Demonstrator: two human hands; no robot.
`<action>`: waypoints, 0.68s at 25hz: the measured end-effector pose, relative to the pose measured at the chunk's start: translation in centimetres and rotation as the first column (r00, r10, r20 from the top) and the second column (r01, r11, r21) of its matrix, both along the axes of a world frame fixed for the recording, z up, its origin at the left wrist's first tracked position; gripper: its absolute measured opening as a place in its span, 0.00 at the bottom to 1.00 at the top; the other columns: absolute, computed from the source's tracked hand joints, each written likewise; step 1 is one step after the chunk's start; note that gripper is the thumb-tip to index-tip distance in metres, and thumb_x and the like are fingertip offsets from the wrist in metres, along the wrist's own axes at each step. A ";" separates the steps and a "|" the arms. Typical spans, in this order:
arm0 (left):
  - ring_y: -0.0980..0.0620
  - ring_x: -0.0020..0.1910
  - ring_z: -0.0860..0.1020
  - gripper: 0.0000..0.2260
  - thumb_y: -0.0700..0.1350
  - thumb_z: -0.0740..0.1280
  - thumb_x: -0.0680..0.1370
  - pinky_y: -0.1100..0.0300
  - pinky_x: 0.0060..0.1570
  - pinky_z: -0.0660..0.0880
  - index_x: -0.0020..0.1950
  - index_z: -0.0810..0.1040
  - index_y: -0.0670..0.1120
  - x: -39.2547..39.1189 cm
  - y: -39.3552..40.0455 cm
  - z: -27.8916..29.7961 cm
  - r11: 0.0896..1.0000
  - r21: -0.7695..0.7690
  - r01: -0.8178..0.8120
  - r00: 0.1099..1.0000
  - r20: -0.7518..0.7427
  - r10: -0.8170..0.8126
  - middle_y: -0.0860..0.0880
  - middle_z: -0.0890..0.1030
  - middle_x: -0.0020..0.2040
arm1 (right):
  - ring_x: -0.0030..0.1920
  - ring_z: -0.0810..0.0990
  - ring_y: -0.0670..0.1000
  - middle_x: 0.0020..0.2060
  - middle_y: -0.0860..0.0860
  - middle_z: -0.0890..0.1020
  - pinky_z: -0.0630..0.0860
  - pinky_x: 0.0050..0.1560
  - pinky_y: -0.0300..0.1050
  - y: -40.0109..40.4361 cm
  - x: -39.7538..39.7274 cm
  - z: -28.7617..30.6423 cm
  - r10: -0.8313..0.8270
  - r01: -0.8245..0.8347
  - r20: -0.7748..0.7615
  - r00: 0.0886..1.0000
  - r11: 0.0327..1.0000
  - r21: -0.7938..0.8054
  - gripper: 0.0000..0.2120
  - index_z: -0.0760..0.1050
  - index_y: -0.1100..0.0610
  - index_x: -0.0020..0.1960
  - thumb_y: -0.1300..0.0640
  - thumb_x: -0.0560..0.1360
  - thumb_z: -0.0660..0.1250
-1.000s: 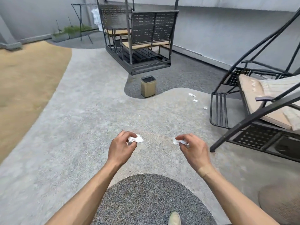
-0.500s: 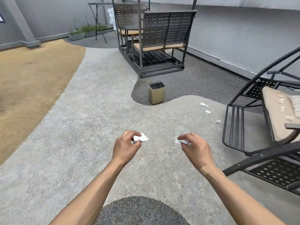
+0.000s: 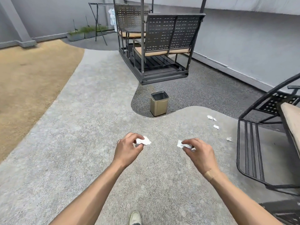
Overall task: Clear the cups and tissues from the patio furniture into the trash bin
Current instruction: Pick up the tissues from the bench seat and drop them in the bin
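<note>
My left hand [image 3: 127, 148] pinches a crumpled white tissue [image 3: 143, 141] at waist height. My right hand [image 3: 198, 152] grips a second white tissue [image 3: 183, 144]. Ahead of both hands, a small gold square trash bin [image 3: 159, 103] stands open on the ground at the edge of the dark gravel patch. Several loose tissue scraps [image 3: 211, 118] lie on the pavement to the right of the bin, between it and the swing seat.
A black metal swing bench with tan cushions [image 3: 159, 51] stands behind the bin. Another black swing seat with a beige cushion [image 3: 266, 130] fills the right edge. Tan ground [image 3: 32, 82] lies to the left. My shoe [image 3: 134, 218] shows at the bottom.
I have walked forward: the bin and far bench are nearer and larger, and the right swing seat has slid toward the right edge. Both hands keep their tissues.
</note>
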State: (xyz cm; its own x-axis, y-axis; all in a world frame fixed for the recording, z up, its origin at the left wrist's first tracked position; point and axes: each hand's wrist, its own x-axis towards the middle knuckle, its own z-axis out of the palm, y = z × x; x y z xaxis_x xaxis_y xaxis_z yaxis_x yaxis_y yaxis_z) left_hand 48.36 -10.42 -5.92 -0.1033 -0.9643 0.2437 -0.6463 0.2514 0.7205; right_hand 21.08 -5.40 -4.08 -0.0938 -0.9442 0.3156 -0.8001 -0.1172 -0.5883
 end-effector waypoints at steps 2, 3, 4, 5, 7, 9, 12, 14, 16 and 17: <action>0.60 0.42 0.77 0.08 0.43 0.72 0.71 0.58 0.43 0.74 0.49 0.82 0.54 0.6 -5.2 0.3 1.000 0.009 0.022 1.000 -0.009 -0.022 0.60 0.80 0.49 | 0.39 0.79 0.44 0.44 0.41 0.82 0.78 0.43 0.46 -4.9 0.8 0.4 -0.010 0.010 -0.015 1.000 1.000 0.001 0.08 0.83 0.49 0.46 0.58 0.69 0.76; 0.61 0.43 0.76 0.08 0.43 0.72 0.71 0.58 0.43 0.74 0.49 0.81 0.54 0.8 -7.5 0.5 0.999 0.013 0.035 0.999 -0.004 -0.035 0.60 0.80 0.49 | 0.39 0.79 0.44 0.43 0.40 0.81 0.77 0.43 0.45 -7.1 1.2 0.6 -0.014 0.014 -0.025 1.000 1.000 0.004 0.08 0.83 0.49 0.46 0.57 0.69 0.76; 0.61 0.44 0.77 0.08 0.43 0.72 0.72 0.59 0.43 0.74 0.49 0.81 0.54 1.0 -9.8 0.7 0.999 0.015 0.045 0.999 -0.005 -0.045 0.60 0.79 0.49 | 0.38 0.78 0.44 0.42 0.40 0.80 0.77 0.42 0.44 -9.3 1.6 0.8 -0.022 0.022 -0.029 0.999 1.000 0.007 0.08 0.83 0.48 0.47 0.57 0.69 0.76; 0.60 0.44 0.77 0.08 0.44 0.72 0.72 0.59 0.44 0.74 0.49 0.81 0.54 1.1 -12.2 0.8 0.998 0.019 0.052 0.999 -0.008 -0.052 0.60 0.79 0.49 | 0.38 0.78 0.43 0.41 0.39 0.79 0.76 0.42 0.43 -11.5 2.0 1.1 -0.033 0.034 -0.029 0.999 0.999 0.013 0.08 0.83 0.48 0.47 0.56 0.69 0.75; 0.59 0.45 0.77 0.08 0.44 0.72 0.72 0.58 0.45 0.74 0.49 0.81 0.54 1.1 -16.4 0.9 0.997 0.033 0.063 0.998 -0.006 -0.063 0.61 0.79 0.48 | 0.38 0.77 0.43 0.42 0.40 0.79 0.73 0.41 0.40 -15.5 2.3 1.3 -0.051 0.051 -0.032 0.998 0.998 0.027 0.07 0.83 0.48 0.48 0.56 0.70 0.75; 0.59 0.45 0.77 0.08 0.44 0.72 0.72 0.56 0.46 0.75 0.50 0.81 0.54 0.9 -20.2 0.9 0.996 0.047 0.079 0.997 -0.007 -0.079 0.61 0.79 0.48 | 0.39 0.78 0.43 0.43 0.43 0.82 0.71 0.42 0.38 -19.2 2.3 1.1 -0.056 0.058 -0.038 0.998 0.998 0.035 0.07 0.83 0.48 0.48 0.56 0.70 0.75; 0.59 0.46 0.77 0.09 0.43 0.72 0.72 0.55 0.48 0.75 0.50 0.81 0.53 0.0 -26.2 0.5 0.995 0.044 0.086 0.996 -0.014 -0.086 0.59 0.79 0.49 | 0.40 0.79 0.43 0.45 0.43 0.84 0.72 0.43 0.37 -25.2 1.3 0.1 -0.060 0.061 -0.025 0.998 0.997 0.054 0.08 0.83 0.48 0.49 0.55 0.70 0.75; 0.60 0.45 0.77 0.09 0.42 0.72 0.72 0.53 0.48 0.75 0.50 0.81 0.52 -1.0 -30.0 0.0 0.995 0.035 0.090 0.996 -0.023 -0.090 0.59 0.79 0.48 | 0.40 0.80 0.42 0.46 0.43 0.84 0.74 0.44 0.37 -29.3 0.5 -0.8 -0.049 0.049 -0.006 0.999 0.996 0.072 0.08 0.83 0.47 0.49 0.54 0.70 0.75; 0.60 0.44 0.77 0.09 0.42 0.73 0.72 0.52 0.48 0.75 0.50 0.81 0.51 -2.3 -34.3 -0.3 0.995 0.026 0.093 0.996 -0.005 -0.093 0.59 0.79 0.47 | 0.39 0.80 0.42 0.46 0.43 0.84 0.75 0.43 0.40 -34.0 -0.6 -1.5 -0.032 0.033 -0.006 0.999 0.997 0.067 0.08 0.83 0.47 0.49 0.55 0.70 0.75; 0.60 0.44 0.77 0.09 0.42 0.73 0.72 0.52 0.48 0.75 0.50 0.81 0.52 -3.2 -36.9 -0.4 0.996 0.024 0.088 0.996 -0.002 -0.088 0.59 0.79 0.47 | 0.38 0.79 0.42 0.46 0.43 0.84 0.76 0.43 0.41 -36.8 -1.5 -1.8 -0.030 0.031 -0.006 1.000 0.998 0.060 0.08 0.83 0.47 0.48 0.55 0.70 0.75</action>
State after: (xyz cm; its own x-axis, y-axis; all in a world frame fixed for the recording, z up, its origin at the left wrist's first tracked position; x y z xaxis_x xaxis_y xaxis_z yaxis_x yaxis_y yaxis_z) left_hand 45.14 -47.35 -6.30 -0.1878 -0.9572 0.2203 -0.6221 0.2895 0.7275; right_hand 19.59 -42.20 -5.83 -0.1213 -0.9581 0.2595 -0.8060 -0.0575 -0.5891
